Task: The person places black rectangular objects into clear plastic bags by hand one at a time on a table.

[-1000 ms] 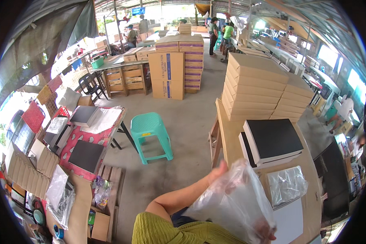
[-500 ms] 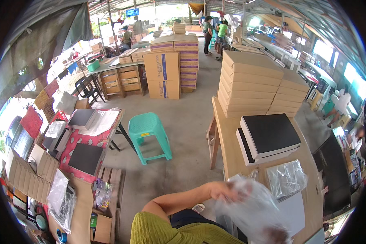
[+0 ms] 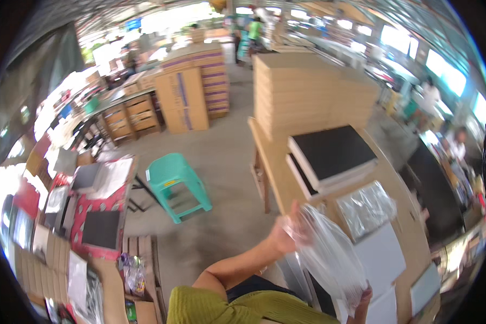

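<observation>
A clear plastic bag (image 3: 329,256) is stretched between my two hands above the near end of the wooden table. My left hand (image 3: 286,232) grips its upper left end, with the fingers partly behind the film. At the lower right end, my right hand (image 3: 363,301) closes on the bag's edge; most of that forearm is out of view. Beneath and beside the bag lie white sheets (image 3: 382,256). Just beyond them sits a flat pack in shiny clear plastic (image 3: 366,208). A stack of thick white blocks with a black top (image 3: 332,154) stands farther back.
Tall stacks of brown paper-wrapped packs (image 3: 302,97) fill the table's far end. A green plastic stool (image 3: 174,170) stands on the floor to the left. Beyond it, a table with a red patterned cover (image 3: 86,208) carries black boards. Large cartons (image 3: 181,102) and several people are farther off.
The view has swung to the right. The bag, bunched and blurred before, is now drawn out longer between my hands. My left hand's fingers point more upward.
</observation>
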### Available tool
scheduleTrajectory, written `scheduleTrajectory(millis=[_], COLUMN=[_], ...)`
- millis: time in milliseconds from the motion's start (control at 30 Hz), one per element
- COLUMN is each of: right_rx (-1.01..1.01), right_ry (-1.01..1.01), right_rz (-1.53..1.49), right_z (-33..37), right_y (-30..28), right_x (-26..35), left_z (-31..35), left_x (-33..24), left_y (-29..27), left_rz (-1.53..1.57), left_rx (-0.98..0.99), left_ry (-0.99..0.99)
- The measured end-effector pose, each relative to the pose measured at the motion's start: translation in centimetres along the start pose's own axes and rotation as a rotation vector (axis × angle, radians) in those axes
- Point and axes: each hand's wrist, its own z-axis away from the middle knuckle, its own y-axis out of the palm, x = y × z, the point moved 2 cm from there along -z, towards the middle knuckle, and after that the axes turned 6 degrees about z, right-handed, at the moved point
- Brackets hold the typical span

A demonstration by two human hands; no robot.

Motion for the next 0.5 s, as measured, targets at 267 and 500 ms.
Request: scheduleTrajectory(millis=[267, 500], right_rx=[-0.347, -0.672], right_ry=[-0.117, -0.239], right_rz=[-0.217, -0.12], right_z=[3.9, 8.5], right_y=[3.0, 3.7], right_x=[2.7, 4.9], left_z=[2.6, 5.3], left_x=[0.7, 2.5], left_y=[-8.1, -17.2], left_rz=[-0.033, -0.206], left_rx=[-0.137, -0.484], left_ry=[-0.272, -0.593])
